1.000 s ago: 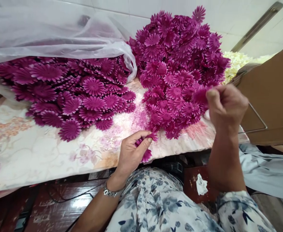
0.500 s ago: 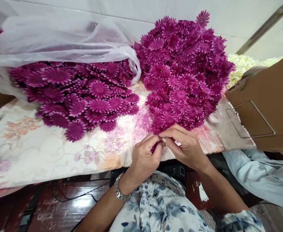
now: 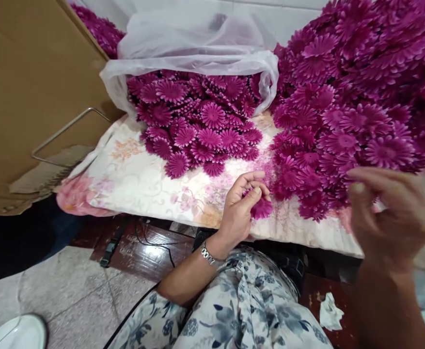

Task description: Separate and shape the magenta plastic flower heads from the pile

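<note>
My left hand (image 3: 242, 202) is above the cloth near the table's front edge, fingers curled and thumb pressed in. A purple artificial flower (image 3: 262, 208) shows under its fingers, held by it, partly hidden by them. My right hand (image 3: 394, 208) is raised at the right, apart from the left and in front of a large heap of purple flowers (image 3: 345, 140). It is blurred; its thumb and forefinger tips are close together in a pinch, and anything between them is too small to make out.
A translucent plastic bag (image 3: 197, 63) spills more purple flowers (image 3: 210, 138) onto the floral tablecloth (image 3: 154, 189). A cardboard box (image 3: 34, 97) with a wire handle (image 3: 65, 128) stands at the left. Below are a dark red wooden surface (image 3: 143, 257) and a white round object (image 3: 16, 334).
My hands were together at the flower; the right has moved away, up and to the right. The view has swung left, bringing the left-hand box into sight.
</note>
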Motion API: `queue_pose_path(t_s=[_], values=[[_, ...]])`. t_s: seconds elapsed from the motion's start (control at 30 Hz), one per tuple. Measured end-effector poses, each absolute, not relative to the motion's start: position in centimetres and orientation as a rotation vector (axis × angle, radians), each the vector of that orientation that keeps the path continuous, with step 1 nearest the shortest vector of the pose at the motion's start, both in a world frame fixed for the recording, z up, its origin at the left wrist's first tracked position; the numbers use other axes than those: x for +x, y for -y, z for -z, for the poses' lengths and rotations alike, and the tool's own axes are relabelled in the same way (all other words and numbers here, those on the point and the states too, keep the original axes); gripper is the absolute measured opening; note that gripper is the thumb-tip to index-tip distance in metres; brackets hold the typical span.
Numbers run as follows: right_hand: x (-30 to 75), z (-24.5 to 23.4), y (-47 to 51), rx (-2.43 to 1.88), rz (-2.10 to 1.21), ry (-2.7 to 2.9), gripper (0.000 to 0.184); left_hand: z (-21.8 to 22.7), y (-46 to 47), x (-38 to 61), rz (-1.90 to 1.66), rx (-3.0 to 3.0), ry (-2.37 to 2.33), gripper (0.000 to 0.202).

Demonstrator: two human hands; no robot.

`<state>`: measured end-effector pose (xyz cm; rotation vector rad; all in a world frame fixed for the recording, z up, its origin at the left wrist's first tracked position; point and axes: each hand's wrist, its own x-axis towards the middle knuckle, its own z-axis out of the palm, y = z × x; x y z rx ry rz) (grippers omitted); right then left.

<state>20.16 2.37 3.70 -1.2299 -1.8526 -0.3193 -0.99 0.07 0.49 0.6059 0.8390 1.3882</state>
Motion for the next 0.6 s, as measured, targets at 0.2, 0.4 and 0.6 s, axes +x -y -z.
queue_pose_path(t_s=[0.2, 0.4, 0.6], values=[[12.5, -1.9, 1.2, -1.291, -0.864, 1.796, 0.031, 0.2, 0.7, -0.5, -1.507, 0.811, -0.780, 0.033], [11.6, -0.2, 1.3, -1.227, -1.054, 1.534, 0.028, -0.3, 1.2, -0.6, -1.495, 0.681, -0.601, 0.041], [11.3, -0.3, 1.0, -1.142, -0.416, 1.841, 0.024, -0.2, 1.0, -1.2, -1.258, 0.408, -0.640, 0.032]])
